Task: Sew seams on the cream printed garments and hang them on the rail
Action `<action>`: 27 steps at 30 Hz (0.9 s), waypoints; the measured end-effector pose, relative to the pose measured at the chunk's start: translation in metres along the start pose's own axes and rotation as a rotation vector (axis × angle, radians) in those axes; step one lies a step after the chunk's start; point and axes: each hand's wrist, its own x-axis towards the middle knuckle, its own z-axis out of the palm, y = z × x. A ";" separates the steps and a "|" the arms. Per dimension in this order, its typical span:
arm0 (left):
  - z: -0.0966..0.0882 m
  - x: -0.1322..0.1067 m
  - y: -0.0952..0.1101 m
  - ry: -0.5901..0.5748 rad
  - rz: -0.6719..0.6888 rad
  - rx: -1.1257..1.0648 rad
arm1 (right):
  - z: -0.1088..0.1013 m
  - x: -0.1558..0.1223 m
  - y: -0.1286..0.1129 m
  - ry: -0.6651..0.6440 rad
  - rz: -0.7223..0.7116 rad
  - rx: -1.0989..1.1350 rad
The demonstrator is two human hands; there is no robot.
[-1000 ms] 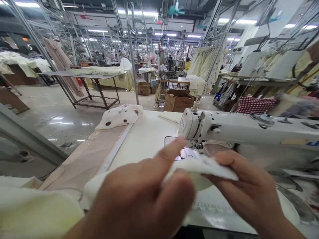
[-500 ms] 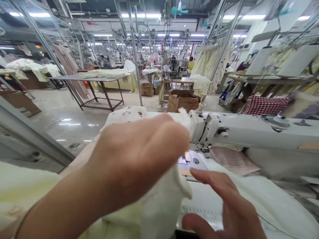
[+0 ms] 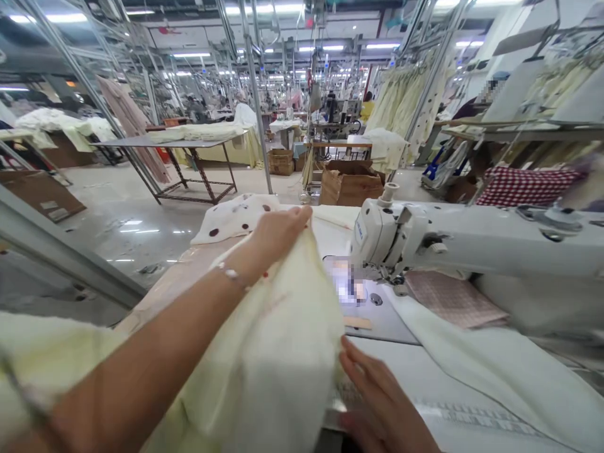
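Note:
My left hand (image 3: pixel 279 230) reaches forward over the sewing table (image 3: pixel 302 233), closed on the top edge of a pale yellow fabric piece (image 3: pixel 274 352) that hangs down from it toward me. My right hand (image 3: pixel 377 396) lies low near the table's front edge, fingers stretched flat beside the hanging fabric. Just to the right of my left hand stands the white sewing machine (image 3: pixel 448 242), with its needle plate (image 3: pixel 372 302) below the head. Another strip of pale fabric (image 3: pixel 481 365) trails across the table under the machine arm.
A spotted cream fabric piece (image 3: pixel 236 220) lies at the table's far left corner. A pink checked cloth (image 3: pixel 453 299) sits under the machine arm. Beyond are cardboard boxes (image 3: pixel 352 182), a metal table with stacked cloth (image 3: pixel 189 141), hanging garments (image 3: pixel 406 113) and a person seated far off.
My left hand has moved forward and away from me, carrying the fabric's edge up and out. My right hand dropped from the fabric to the table's front edge and flattened.

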 end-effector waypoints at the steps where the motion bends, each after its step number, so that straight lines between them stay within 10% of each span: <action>1: 0.016 0.006 0.007 -0.018 0.006 -0.011 | 0.000 0.002 0.006 0.018 0.017 -0.012; 11: 0.058 -0.052 0.041 -0.383 0.423 -0.406 | 0.011 0.020 0.030 -0.080 0.104 -0.057; 27: 0.105 -0.041 0.076 -0.208 0.461 -0.551 | 0.027 0.029 0.011 -0.048 -0.017 0.089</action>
